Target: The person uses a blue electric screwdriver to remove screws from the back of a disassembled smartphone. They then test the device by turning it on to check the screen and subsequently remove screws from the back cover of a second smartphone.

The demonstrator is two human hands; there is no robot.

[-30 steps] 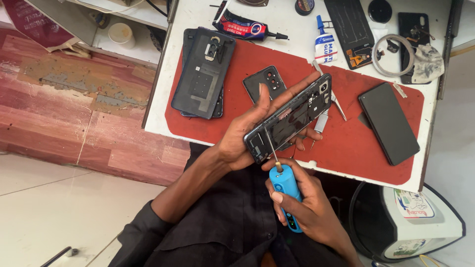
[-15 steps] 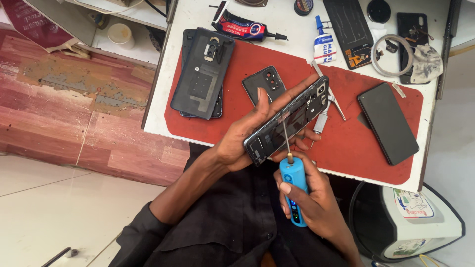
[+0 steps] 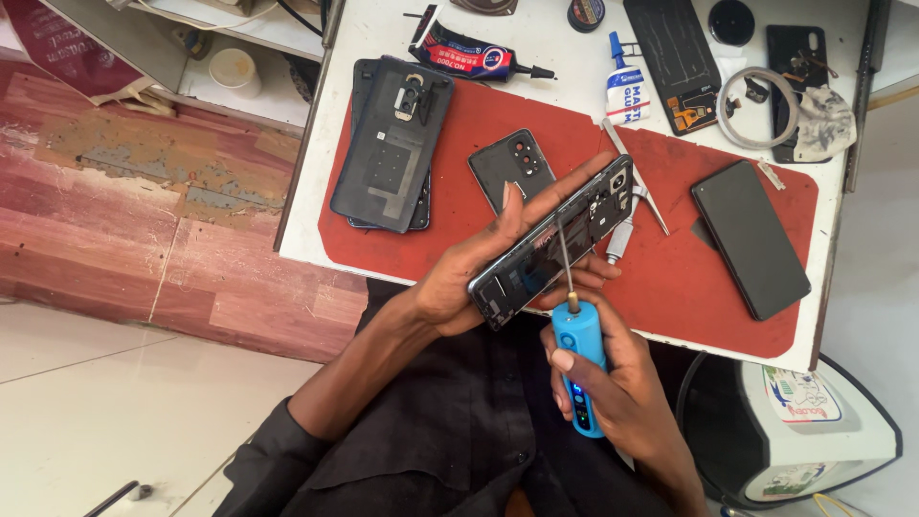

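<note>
Fingers of the left hand [image 3: 479, 263] wrap around an opened phone [image 3: 555, 244], thumb along its upper long edge and fingertips curling under the lower edge, so the hand is clasped firmly on it. The phone sits tilted above the red mat [image 3: 536, 144], its camera end toward 2 o'clock and its other end toward 8 o'clock, its bare inside facing up. The left forearm comes in from 7 o'clock, sleeve pushed back near the elbow.

The right hand [image 3: 613, 383] is clenched around a blue electric screwdriver [image 3: 579, 369], thumb laid along its body. The handle points down toward 6 o'clock, and the thin bit rises toward 12 o'clock, its tip meeting the phone's inside near the middle. The right wrist bends in from 5 o'clock.

At 11 o'clock from the phone, a small dark back cover [image 3: 512, 168] lies on the mat; further toward 10 o'clock lies a larger back cover [image 3: 392, 144]. At 3 o'clock rests a black phone [image 3: 751, 239], screen up. Tweezers [image 3: 637, 187] lie just beside the held phone's camera end.
</note>
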